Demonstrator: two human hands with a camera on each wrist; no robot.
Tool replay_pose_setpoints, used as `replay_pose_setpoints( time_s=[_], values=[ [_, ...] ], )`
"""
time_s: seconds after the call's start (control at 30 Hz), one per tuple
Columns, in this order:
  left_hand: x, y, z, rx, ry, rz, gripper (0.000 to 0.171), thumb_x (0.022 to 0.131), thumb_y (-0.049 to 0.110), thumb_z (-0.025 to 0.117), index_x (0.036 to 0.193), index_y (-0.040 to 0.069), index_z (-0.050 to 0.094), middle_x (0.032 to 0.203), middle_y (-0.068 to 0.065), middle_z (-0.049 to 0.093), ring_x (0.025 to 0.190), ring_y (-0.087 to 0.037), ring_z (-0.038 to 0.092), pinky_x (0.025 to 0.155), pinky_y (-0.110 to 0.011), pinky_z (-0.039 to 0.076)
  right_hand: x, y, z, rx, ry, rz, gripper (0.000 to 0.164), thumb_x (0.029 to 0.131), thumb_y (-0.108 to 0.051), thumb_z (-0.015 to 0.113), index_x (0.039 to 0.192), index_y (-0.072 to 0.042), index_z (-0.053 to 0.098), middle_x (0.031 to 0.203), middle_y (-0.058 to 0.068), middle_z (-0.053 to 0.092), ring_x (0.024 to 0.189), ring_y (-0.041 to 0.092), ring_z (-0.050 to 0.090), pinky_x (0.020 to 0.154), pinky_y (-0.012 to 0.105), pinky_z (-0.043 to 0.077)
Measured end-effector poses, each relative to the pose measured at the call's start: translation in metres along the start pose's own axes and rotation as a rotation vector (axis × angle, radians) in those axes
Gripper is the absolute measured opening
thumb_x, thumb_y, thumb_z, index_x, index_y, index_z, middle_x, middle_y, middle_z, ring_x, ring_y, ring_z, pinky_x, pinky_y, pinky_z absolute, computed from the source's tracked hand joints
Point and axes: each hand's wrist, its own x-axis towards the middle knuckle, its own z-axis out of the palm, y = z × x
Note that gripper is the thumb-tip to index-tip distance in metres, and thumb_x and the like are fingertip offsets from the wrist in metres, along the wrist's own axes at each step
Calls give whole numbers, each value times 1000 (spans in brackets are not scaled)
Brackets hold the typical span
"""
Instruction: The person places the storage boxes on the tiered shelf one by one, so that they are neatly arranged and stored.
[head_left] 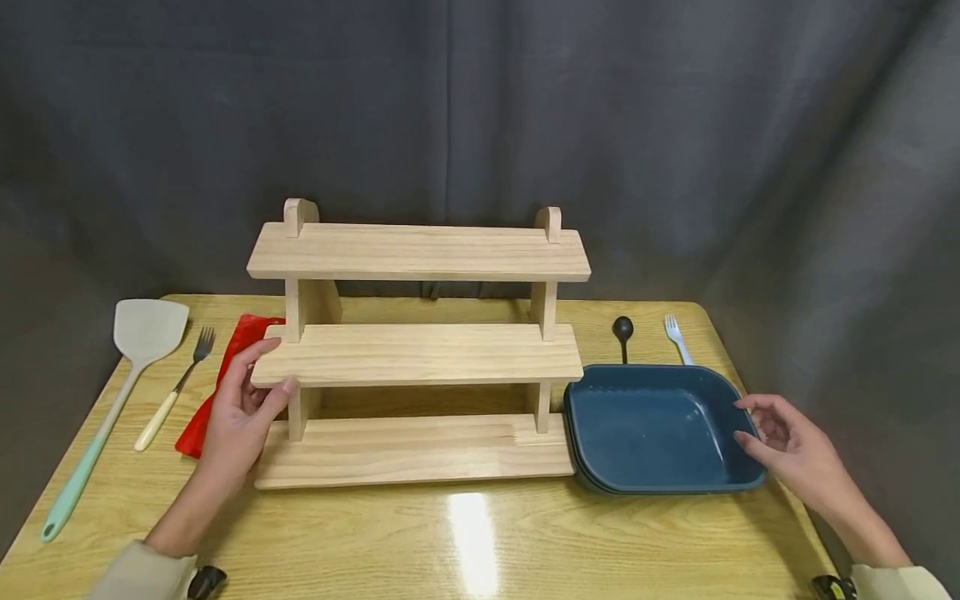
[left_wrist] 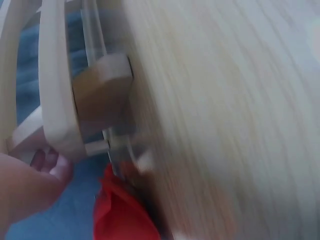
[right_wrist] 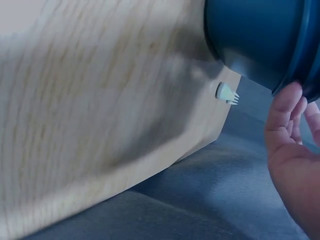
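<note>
A three-tier wooden shelf rack (head_left: 416,358) stands mid-table. My left hand (head_left: 243,400) grips the left end of its middle shelf, thumb at the front corner and fingers toward the back. In the left wrist view the thumb and fingertips lie against the end of a wooden board (left_wrist: 60,95). To the right of the rack sits a dark blue plastic bin (head_left: 660,433), with a second rim showing just under its own. My right hand (head_left: 795,450) holds the bin's right rim between thumb and fingers; the right wrist view shows the thumb against the rim (right_wrist: 295,50).
Left of the rack lie a red cloth item (head_left: 225,392), a fork with a cream handle (head_left: 168,404) and a spatula with a green handle (head_left: 105,433). Behind the bin are a black spoon (head_left: 622,329) and a light blue fork (head_left: 677,337). A dark curtain (head_left: 480,125) hangs behind the table.
</note>
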Motion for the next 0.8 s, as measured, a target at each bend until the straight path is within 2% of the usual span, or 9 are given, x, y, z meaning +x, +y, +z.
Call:
replay_pose_setpoints(
  time_s=[0.13, 0.27, 0.4, 0.5, 0.67, 0.8],
  values=[
    [-1, 0, 4, 29, 47, -40, 59, 107, 1, 68, 162, 13, 48, 152, -2, 46, 101, -12, 57, 87, -16, 47, 4, -3, -4, -31, -26, 20, 35, 98, 1, 79, 131, -7, 66, 93, 5, 54, 72, 12, 52, 61, 24, 43],
    [0, 0, 7, 53, 50, -41, 60, 108, 2, 67, 162, 14, 46, 157, 0, 40, 98, -11, 57, 86, -17, 46, 5, -3, -8, -44, -49, 31, 34, 98, 3, 78, 129, -6, 68, 93, 6, 58, 72, 10, 57, 61, 23, 46],
    [0, 0, 6, 81, 40, -34, 60, 109, 3, 66, 163, 14, 44, 160, 0, 38, 95, -12, 57, 84, -17, 47, 6, -5, -12, -24, -83, 37, 34, 97, 9, 73, 130, 0, 68, 99, 9, 63, 85, -1, 67, 68, 18, 54],
    [0, 0, 6, 109, 35, -39, 60, 109, 5, 66, 164, 15, 43, 162, 2, 35, 93, -13, 57, 82, -17, 47, 6, -9, -14, -9, -105, 59, 35, 97, 12, 69, 131, 2, 67, 105, 13, 66, 94, -3, 71, 73, 18, 58],
    [-1, 0, 6, 149, 31, -55, 60, 110, 8, 65, 165, 17, 41, 160, 3, 35, 94, -14, 56, 82, -18, 46, 5, -16, -15, -42, -93, 94, 34, 97, 7, 72, 130, 0, 70, 111, 17, 73, 92, -1, 73, 72, 17, 58],
    [-1, 1, 6, 167, 28, -59, 60, 111, 9, 65, 165, 17, 40, 160, 4, 36, 97, -15, 54, 84, -18, 45, 5, -18, -16, -94, -67, 101, 34, 96, 2, 76, 130, -3, 73, 108, 12, 76, 88, -1, 72, 70, 15, 55]
  ],
)
